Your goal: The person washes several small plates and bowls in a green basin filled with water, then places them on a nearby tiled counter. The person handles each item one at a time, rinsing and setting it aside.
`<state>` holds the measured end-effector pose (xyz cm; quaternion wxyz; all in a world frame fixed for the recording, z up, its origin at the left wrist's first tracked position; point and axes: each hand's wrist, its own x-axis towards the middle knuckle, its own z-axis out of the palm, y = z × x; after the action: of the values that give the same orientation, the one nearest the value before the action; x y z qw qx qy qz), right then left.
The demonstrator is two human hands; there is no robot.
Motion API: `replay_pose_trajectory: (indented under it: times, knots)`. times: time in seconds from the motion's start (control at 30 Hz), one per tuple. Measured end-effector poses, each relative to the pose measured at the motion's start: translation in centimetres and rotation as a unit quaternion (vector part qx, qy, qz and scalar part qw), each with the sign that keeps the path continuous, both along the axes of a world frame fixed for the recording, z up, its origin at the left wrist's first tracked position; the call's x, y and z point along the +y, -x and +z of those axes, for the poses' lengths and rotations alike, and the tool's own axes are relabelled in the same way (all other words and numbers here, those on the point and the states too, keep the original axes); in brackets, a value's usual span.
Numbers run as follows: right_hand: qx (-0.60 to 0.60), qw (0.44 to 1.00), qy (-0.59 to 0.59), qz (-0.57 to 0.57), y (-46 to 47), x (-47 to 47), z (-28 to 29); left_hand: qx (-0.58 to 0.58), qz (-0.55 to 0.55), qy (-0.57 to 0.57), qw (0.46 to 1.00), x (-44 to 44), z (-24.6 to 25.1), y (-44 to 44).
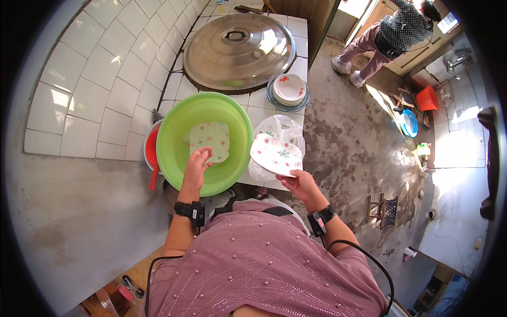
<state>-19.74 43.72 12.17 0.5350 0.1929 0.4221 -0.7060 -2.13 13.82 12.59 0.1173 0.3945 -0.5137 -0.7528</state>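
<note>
My right hand (303,186) grips the near edge of a white flower-patterned plate (277,154), thumb on top and fingers beneath. The plate is tilted above a clear plastic bag (260,172), which lies around another flower-patterned dish (267,130) on the white-tiled counter. Over the near side of a large green plastic basin (166,158), my left hand (196,168) is empty, with its fingers bent and the thumb apart. A squarish flower-patterned plate (210,136) rests in the basin just beyond my left fingertips. Whether water covers it is hard to tell.
White bowls (290,88) sit on blue-rimmed plates (273,101) by the counter edge. Behind stands a large metal wok lid (241,51). A red dipper (153,180) is left of the basin. Another person (396,39) stands at the back right; a small stool (383,211) is on the floor.
</note>
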Motion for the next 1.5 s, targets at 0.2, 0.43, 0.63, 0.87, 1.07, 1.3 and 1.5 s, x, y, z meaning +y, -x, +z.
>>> replay_pose_trajectory:
  times: [0.2,0.43,0.63,0.87,1.07,1.3,1.5]
  knots:
    - [-0.021,0.998,-0.024,-0.059,0.4,-1.0,-2.1,0.017,0.009,0.006,1.000,0.0,0.2,-0.5]
    - [-0.034,0.995,-0.044,-0.083,2.0,-3.6,-6.0,0.023,0.026,-0.012,0.999,0.2,0.1,-1.8]
    - [-0.021,0.997,-0.057,-0.047,2.5,-4.4,-9.3,0.026,0.044,-0.022,0.998,0.2,-0.1,-2.5]
    - [0.018,0.997,-0.081,0.002,3.5,-7.4,-14.3,0.026,0.053,-0.033,0.998,0.6,-0.3,-2.6]
    - [-0.005,0.991,-0.131,-0.003,5.5,-8.8,-19.2,0.008,0.067,-0.039,0.997,0.5,-0.8,-3.1]
    - [-0.049,0.975,-0.217,-0.022,7.2,-8.5,-26.0,0.002,0.086,-0.058,0.995,0.2,-1.5,-3.7]
    - [-0.026,0.967,-0.254,0.001,7.2,-6.3,-28.6,-0.011,0.081,-0.057,0.995,0.2,-1.5,-3.9]
